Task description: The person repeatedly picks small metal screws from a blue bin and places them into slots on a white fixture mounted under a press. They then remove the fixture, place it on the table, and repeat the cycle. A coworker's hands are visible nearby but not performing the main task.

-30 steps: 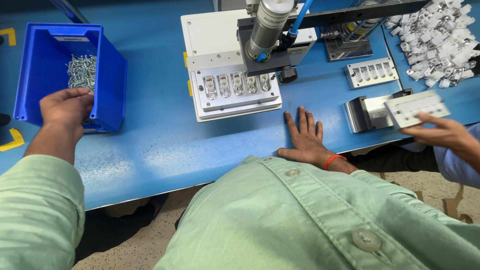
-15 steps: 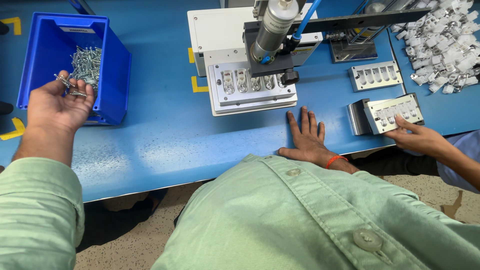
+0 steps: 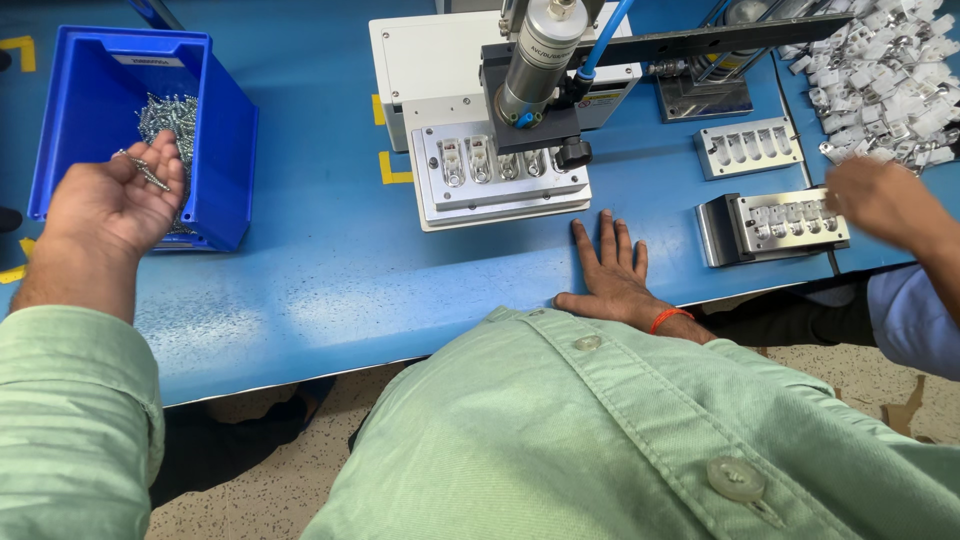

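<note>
Where screws (image 3: 165,115) fill: blue bin (image 3: 225,140).

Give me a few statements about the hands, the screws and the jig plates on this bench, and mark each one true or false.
1. The left hand holds screws beside the blue bin. True.
2. The right hand grips the metal cylinder. False: it lies flat on the blue table.
3. The blue bin is empty. False: loose screws lie in it.
4. A second person's hand is at the jig plate on the right. True.
5. White parts are piled at the top right. True.
</note>
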